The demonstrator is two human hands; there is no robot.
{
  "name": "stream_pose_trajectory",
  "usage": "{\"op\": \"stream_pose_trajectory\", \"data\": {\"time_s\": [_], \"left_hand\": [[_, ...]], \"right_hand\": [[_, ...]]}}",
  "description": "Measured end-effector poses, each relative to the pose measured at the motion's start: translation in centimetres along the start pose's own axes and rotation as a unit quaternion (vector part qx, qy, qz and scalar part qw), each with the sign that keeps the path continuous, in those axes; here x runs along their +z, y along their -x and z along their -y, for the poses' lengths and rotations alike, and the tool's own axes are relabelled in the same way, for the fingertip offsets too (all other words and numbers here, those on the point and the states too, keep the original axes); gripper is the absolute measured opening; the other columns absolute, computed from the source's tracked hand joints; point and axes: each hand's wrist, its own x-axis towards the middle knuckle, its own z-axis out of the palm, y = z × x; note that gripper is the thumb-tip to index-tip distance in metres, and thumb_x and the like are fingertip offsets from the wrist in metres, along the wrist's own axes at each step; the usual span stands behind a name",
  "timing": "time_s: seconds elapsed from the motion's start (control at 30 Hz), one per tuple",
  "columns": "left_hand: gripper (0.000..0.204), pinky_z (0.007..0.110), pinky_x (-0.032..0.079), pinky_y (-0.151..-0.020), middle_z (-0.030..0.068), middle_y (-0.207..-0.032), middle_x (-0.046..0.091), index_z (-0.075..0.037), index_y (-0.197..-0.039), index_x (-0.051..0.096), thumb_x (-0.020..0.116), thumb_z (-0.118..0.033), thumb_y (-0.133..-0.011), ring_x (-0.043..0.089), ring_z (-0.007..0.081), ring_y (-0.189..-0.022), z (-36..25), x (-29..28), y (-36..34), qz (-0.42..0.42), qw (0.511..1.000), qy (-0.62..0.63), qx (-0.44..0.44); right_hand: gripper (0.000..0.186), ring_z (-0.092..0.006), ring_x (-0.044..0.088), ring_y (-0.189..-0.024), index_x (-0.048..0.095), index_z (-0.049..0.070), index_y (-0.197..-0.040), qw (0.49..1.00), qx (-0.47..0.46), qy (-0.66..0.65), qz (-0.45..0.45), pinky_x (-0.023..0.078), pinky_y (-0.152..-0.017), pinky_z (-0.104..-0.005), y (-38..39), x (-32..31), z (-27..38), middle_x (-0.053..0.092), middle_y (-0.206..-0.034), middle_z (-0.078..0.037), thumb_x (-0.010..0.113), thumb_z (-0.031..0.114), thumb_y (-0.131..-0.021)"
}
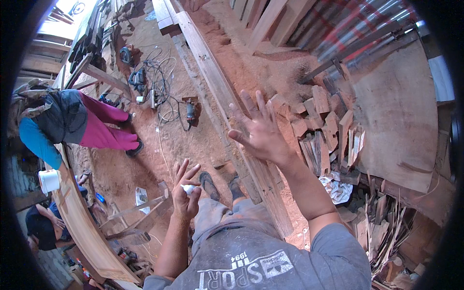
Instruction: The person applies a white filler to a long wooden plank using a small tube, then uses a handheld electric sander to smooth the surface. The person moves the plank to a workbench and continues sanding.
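Note:
My left hand (186, 195) is raised in front of my body, its thumb and fingers closed round a small white bottle (188, 188), with the other fingers stretched out. Only part of that bottle shows. To the right, my right hand (258, 128) holds nothing, its fingers spread and the palm turned down. It is over a long wooden beam (210, 67) that runs from the far middle down to my right side. Whether the hand touches the wood I cannot tell.
Power tools with tangled cords (166, 99) lie on the dirt floor ahead. Offcuts of wood (324, 123) are piled at the right, near a white cloth (335, 188). At the left a person (58, 116) bends over a long board (87, 227) near a white bucket (49, 181).

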Motion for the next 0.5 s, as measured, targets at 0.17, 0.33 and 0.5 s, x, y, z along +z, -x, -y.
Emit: {"op": "stream_pose_trajectory", "data": {"time_s": [0.17, 0.33, 0.5], "left_hand": [[0.023, 0.063, 0.016, -0.132, 0.0203, -0.143, 0.071, -0.008, -0.099, 0.065, 0.059, -0.028, -0.109, 0.040, 0.0453, -0.159, 0.6, -0.3, 0.6, -0.008, 1.000, 0.011, -0.007], [0.021, 0.063, 0.015, -0.133, 0.0189, -0.146, 0.070, -0.009, -0.100, 0.065, 0.059, -0.027, -0.109, 0.039, 0.0441, -0.159, 0.2, -0.4, 0.7, 0.002, 1.000, 0.005, -0.018], [0.021, 0.061, 0.016, -0.133, 0.0185, -0.145, 0.070, -0.010, -0.098, 0.066, 0.060, -0.026, -0.109, 0.039, 0.0440, -0.159, -0.2, -0.3, 0.2, 0.016, 1.000, -0.002, -0.015]], "right_hand": [[0.106, -0.0463, -0.003, -0.167, 0.039, 0.022, -0.170, 0.993, 0.035, -0.113, 0.004, 0.003, -0.134, -0.0593, 0.6, -0.3, -3.2, 0.006, -0.183, -0.020, 0.026, 0.095, -0.094], [0.109, -0.0471, -0.003, -0.167, 0.036, 0.023, -0.172, 0.992, 0.031, -0.115, 0.053, 0.000, -0.133, -0.0620, 0.9, 0.6, -2.9, 0.006, -0.183, -0.019, 0.029, 0.097, -0.091], [0.111, -0.0469, -0.002, -0.167, 0.033, 0.023, -0.173, 0.993, 0.035, -0.104, 0.046, 0.000, -0.133, -0.0633, 0.9, 1.1, -2.7, 0.005, -0.183, -0.017, 0.028, 0.098, -0.091]]}}
